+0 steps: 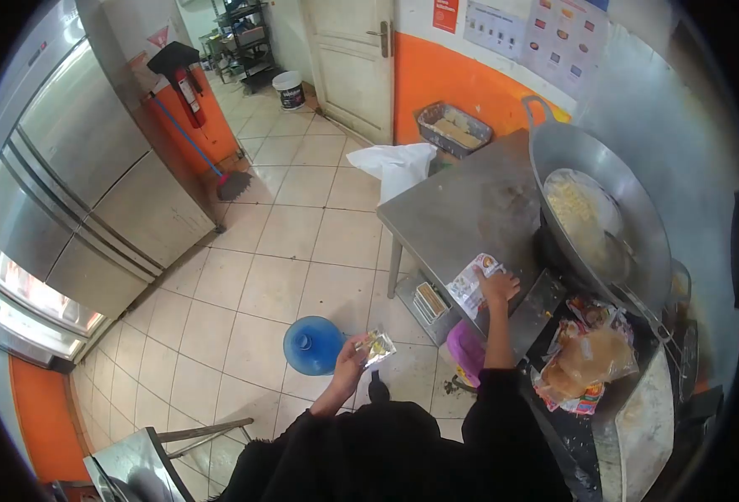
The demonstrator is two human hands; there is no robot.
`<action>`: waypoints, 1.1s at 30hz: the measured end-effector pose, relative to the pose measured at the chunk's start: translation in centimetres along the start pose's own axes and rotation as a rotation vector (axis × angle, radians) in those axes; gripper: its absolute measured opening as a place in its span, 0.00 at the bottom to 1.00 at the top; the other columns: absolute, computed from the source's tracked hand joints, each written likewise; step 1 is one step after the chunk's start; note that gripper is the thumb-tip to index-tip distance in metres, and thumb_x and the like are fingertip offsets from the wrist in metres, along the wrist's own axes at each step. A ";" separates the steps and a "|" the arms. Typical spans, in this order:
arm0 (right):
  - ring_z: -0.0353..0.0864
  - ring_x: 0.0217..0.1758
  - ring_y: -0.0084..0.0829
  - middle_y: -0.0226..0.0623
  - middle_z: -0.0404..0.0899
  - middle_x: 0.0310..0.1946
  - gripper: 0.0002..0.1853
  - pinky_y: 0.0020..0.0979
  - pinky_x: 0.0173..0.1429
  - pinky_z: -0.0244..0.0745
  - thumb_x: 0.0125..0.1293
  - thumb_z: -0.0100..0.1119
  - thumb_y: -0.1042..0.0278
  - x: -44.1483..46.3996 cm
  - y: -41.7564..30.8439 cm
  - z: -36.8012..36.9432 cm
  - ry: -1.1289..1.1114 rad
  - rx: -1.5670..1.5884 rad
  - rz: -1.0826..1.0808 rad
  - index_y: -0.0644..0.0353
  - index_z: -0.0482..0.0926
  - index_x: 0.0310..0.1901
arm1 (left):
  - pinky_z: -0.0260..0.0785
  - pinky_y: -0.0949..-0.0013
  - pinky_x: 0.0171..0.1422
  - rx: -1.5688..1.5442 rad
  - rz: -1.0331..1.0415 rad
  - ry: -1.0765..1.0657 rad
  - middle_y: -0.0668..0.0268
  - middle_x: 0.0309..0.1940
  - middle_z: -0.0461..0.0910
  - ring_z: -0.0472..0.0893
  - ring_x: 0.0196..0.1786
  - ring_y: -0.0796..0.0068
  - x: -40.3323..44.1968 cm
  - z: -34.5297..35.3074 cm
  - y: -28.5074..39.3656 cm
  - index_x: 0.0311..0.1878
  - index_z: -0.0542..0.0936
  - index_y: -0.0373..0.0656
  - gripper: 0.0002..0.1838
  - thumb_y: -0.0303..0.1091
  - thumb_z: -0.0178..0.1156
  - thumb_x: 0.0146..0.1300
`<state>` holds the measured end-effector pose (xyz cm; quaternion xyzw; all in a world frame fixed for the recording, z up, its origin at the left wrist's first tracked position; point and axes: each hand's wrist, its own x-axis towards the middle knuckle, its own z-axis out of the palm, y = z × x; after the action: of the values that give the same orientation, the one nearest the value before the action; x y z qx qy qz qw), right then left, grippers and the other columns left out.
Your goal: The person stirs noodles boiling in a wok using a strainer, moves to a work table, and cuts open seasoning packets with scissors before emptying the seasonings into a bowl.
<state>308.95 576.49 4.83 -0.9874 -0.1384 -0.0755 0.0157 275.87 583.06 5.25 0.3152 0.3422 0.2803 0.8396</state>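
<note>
Left hand [348,361] pinching silver sachet [378,348] above floor [323,280], its free end jutting right, away from fingers; printed packet [467,287] at table [461,209] edge, long axis slanting upper right to lower left; right hand [498,289] at its upper end, fingers apart, can't tell if gripping

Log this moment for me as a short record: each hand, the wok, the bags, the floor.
Left hand: holding a small silver packet
Right hand: at a printed item by the metal table's edge; packet or sheet unclear
Wok: pale yellowish food inside
Plastic bags: in front of the wok, nearer the person
Floor: blue jug near the left hand in view
</note>
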 end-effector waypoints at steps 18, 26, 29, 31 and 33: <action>0.73 0.27 0.24 0.29 0.71 0.23 0.05 0.44 0.50 0.62 0.43 0.55 0.71 -19.7 -13.1 -15.5 0.348 0.957 -1.693 0.55 0.68 0.21 | 0.56 0.68 0.55 0.537 0.518 0.218 0.60 0.45 0.68 0.65 0.52 0.69 -3.4 -4.5 2.3 0.53 0.63 0.38 0.34 0.33 0.65 0.41; 0.69 0.22 0.24 0.27 0.73 0.27 0.07 0.35 0.35 0.61 0.43 0.56 0.64 -35.3 -13.7 -17.5 0.045 1.375 -2.295 0.52 0.72 0.27 | 0.61 0.69 0.51 0.520 0.665 0.428 0.62 0.43 0.69 0.69 0.48 0.70 -19.3 -9.2 2.1 0.49 0.65 0.40 0.28 0.33 0.63 0.43; 0.70 0.30 0.23 0.24 0.73 0.32 0.11 0.35 0.42 0.59 0.41 0.53 0.65 -40.2 -12.8 -21.5 -0.226 1.325 -2.479 0.50 0.73 0.31 | 0.61 0.69 0.51 0.414 0.764 0.631 0.61 0.45 0.68 0.68 0.50 0.69 -26.0 -10.7 2.4 0.50 0.64 0.40 0.28 0.33 0.62 0.44; 0.69 0.34 0.23 0.24 0.73 0.33 0.13 0.35 0.44 0.57 0.41 0.53 0.64 -43.8 -11.7 -24.4 -0.179 1.337 -2.610 0.49 0.74 0.33 | 0.61 0.69 0.51 0.330 0.827 0.758 0.61 0.45 0.68 0.68 0.50 0.69 -31.0 -11.3 2.5 0.51 0.63 0.40 0.28 0.33 0.61 0.45; 0.68 0.38 0.23 0.23 0.73 0.34 0.15 0.35 0.47 0.54 0.41 0.53 0.63 -47.7 -10.6 -27.5 -0.108 1.344 -2.739 0.49 0.75 0.36 | 0.61 0.69 0.51 0.255 0.882 0.871 0.60 0.46 0.68 0.68 0.51 0.68 -36.6 -11.5 2.0 0.52 0.62 0.40 0.29 0.33 0.60 0.45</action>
<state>256.68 572.30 24.82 0.0843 -0.9249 0.0783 0.3625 244.45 563.15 14.71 0.3813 0.5210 0.6597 0.3846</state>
